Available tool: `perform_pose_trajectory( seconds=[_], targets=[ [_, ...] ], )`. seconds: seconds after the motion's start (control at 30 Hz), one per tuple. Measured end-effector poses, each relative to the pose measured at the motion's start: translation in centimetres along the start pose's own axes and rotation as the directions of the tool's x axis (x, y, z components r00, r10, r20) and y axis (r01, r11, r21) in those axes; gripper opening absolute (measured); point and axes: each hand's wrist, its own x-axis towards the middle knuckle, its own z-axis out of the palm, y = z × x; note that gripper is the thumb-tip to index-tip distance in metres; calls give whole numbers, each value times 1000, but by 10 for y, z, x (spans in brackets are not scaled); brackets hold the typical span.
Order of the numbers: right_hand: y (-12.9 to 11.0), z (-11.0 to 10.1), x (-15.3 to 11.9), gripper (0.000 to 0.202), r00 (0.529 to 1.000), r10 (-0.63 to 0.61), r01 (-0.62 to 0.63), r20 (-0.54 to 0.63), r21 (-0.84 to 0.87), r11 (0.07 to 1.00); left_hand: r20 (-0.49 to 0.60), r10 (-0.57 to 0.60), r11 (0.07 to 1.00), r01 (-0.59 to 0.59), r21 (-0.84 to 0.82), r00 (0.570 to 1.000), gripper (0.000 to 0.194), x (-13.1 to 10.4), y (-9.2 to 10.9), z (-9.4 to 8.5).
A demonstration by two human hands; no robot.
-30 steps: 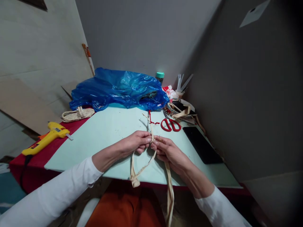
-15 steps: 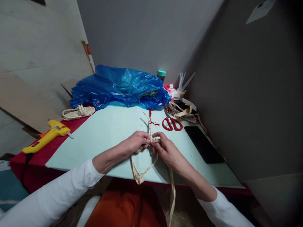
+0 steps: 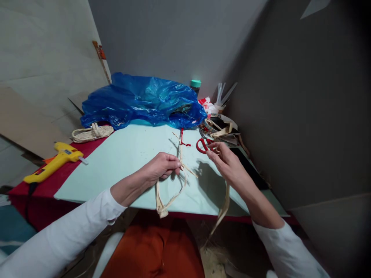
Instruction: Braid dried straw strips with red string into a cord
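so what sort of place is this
Most likely a small craft corner against the walls, though whether at home or in a workshop I can't tell. A glue gun and red scissors lie on the table, and the left hand pinches pale strips.

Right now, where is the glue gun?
Left in the head view, the glue gun lies on the red cloth, nearer the camera than the woven item.
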Motion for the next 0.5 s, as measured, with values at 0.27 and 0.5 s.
perform_pose_trajectory(
  seconds=[0.27,0.5],
  targets=[
    [-16,27,-3,25,934,-117,104,338,54,993,45,23,998,-20,-66,999,15,2,-7,-2],
    [-36,40,-22,19,980,-124,148,152,-157,977,-117,44,995,-55,-87,992,15,2,-11,10]
  ],
)
